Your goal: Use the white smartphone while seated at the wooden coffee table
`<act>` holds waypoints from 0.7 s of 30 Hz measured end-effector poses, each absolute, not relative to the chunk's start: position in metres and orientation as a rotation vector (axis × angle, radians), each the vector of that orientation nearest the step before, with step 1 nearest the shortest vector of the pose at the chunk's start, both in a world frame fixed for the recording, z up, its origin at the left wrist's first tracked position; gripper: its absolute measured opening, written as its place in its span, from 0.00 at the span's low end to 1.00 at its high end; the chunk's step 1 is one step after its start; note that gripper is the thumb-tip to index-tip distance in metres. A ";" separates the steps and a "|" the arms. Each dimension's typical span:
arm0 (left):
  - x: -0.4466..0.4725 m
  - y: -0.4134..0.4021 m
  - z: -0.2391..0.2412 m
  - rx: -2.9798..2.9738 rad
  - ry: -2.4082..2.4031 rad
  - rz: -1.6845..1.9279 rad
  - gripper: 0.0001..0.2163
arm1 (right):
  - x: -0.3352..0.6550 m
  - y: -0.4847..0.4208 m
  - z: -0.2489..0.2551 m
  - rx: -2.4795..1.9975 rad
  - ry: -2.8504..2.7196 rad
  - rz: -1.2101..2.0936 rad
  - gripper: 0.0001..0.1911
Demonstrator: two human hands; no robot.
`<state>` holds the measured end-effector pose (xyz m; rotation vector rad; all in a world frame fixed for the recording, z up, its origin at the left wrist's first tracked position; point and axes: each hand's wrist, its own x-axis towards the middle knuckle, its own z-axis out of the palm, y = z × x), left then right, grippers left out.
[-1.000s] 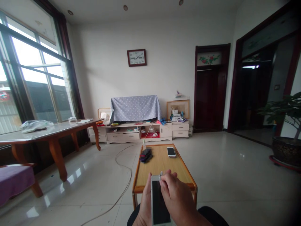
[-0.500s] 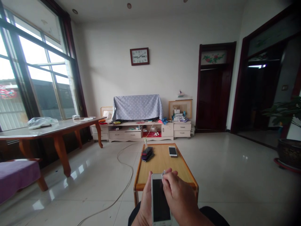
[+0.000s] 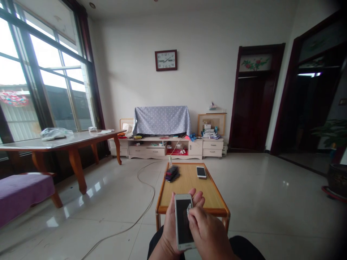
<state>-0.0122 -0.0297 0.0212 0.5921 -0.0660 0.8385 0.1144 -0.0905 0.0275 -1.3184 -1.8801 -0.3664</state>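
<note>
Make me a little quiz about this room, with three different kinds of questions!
1. True or false: the left hand holds a phone with a dark screen.
2. What does the right hand press on that screen? A) a cloth B) a spoon C) a key
3. Fill in: a second phone lies on the small ____.

Key
1. True.
2. A, a small pale cloth or wipe pinched in the fingers.
3. Table; it lies near the far right corner, apart from the blurred dark thing.
</note>
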 end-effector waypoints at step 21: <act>-0.009 -0.039 0.030 0.487 0.035 0.814 0.34 | 0.086 -0.095 0.012 -1.148 -1.872 -0.385 0.22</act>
